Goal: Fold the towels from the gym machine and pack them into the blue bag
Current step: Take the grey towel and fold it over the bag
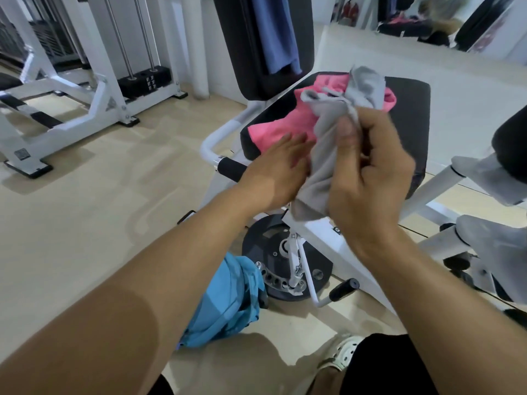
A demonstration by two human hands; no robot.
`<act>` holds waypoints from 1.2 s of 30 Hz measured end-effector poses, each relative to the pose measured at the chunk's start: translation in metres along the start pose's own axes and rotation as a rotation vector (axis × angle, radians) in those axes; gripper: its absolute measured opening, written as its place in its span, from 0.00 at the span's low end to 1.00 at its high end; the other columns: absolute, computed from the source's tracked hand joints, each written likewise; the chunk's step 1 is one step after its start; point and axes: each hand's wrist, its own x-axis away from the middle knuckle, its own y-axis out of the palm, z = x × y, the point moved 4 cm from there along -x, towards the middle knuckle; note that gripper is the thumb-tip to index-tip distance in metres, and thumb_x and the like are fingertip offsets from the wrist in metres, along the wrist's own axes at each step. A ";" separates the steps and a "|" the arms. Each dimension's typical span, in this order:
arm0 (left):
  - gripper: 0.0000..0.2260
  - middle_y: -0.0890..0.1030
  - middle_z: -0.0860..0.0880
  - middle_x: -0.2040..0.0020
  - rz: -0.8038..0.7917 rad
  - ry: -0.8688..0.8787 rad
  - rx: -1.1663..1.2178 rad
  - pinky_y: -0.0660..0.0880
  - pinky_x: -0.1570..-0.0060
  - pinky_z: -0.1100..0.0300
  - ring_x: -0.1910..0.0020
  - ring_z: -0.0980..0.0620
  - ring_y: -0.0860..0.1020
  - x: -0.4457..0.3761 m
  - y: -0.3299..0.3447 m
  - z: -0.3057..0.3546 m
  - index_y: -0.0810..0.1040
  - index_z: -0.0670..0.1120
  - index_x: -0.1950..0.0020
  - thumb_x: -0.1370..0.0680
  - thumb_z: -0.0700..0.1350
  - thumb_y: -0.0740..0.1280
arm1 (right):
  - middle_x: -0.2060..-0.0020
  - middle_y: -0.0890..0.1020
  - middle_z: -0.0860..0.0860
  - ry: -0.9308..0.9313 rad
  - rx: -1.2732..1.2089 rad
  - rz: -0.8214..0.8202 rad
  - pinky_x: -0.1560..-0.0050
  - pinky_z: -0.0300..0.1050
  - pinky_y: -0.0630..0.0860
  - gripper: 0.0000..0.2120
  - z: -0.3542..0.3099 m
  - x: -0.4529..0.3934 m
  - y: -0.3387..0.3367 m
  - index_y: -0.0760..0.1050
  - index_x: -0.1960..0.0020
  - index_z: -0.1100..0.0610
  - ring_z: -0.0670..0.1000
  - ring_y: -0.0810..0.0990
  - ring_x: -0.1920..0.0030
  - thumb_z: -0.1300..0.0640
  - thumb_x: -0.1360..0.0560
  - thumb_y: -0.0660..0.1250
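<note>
Nearest the camera, your knees and a white perforated clog (343,355) are showing at the bottom edge. Just beyond your left forearm, the blue bag (228,303) is lying crumpled on the pale floor, touching the dark round base plate (268,246) of the gym machine.

Above that, both your arms are reaching forward over the machine. Your right hand (370,178) is gripping a gray towel (325,163), with the fingers curled round a bunched fold and the thumb pressing into the cloth. The towel is hanging loose and unfolded, its lower end dangling in front of the white frame and its upper end trailing over the seat. Your left hand (281,166) is lying with fingers straight and together, its fingertips touching the gray towel's left edge; I cannot tell whether it is pinching anything.

Behind your hands, a pink towel (285,121) is lying rumpled on the black padded seat (407,109), partly under the gray one. A black foam handle (231,168) is projecting from the white tube at the seat's left.

Farther back, a blue towel (276,32) is hanging down the upright black backrest (242,52). At far left, a white weight-stack machine (85,89) is standing well apart from you.
</note>
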 end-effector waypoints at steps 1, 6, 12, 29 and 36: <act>0.13 0.83 0.58 0.57 0.053 -0.045 0.174 0.70 0.53 0.62 0.47 0.44 0.79 0.003 -0.008 0.003 0.79 0.53 0.56 0.16 0.47 0.58 | 0.67 0.71 0.36 0.000 -0.035 -0.051 0.66 0.29 0.64 0.06 -0.008 0.007 0.005 0.75 0.48 0.48 0.38 0.69 0.68 0.58 0.17 0.62; 0.14 0.81 0.47 0.59 0.392 -0.308 0.782 0.78 0.49 0.47 0.58 0.46 0.78 0.030 -0.042 -0.018 0.80 0.52 0.60 0.19 0.54 0.62 | 0.60 0.79 0.36 0.097 0.003 -0.398 0.59 0.37 0.72 0.08 -0.010 0.037 0.035 0.80 0.44 0.51 0.39 0.76 0.60 0.53 0.17 0.62; 0.17 0.84 0.42 0.51 0.044 -0.426 1.014 0.79 0.54 0.59 0.55 0.50 0.83 0.056 -0.048 -0.033 0.81 0.37 0.39 0.23 0.46 0.71 | 0.50 0.85 0.45 0.098 -0.105 -0.600 0.46 0.47 0.79 0.13 -0.008 0.041 0.049 0.83 0.42 0.55 0.46 0.83 0.48 0.53 0.16 0.60; 0.22 0.87 0.47 0.53 0.055 -0.543 0.652 0.79 0.48 0.52 0.52 0.45 0.85 0.108 -0.062 -0.065 0.80 0.45 0.47 0.29 0.62 0.75 | 0.34 0.77 0.53 0.022 0.638 -0.556 0.36 0.59 0.66 0.25 0.060 -0.006 0.054 0.65 0.23 0.53 0.61 0.71 0.34 0.52 0.20 0.58; 0.36 0.77 0.52 0.72 0.242 -0.394 0.402 0.77 0.56 0.60 0.70 0.58 0.77 0.094 -0.052 -0.052 0.65 0.56 0.24 0.29 0.61 0.75 | 0.42 0.82 0.52 -0.026 0.429 -0.666 0.43 0.53 0.73 0.27 0.044 -0.003 0.068 0.70 0.27 0.52 0.57 0.76 0.40 0.58 0.26 0.69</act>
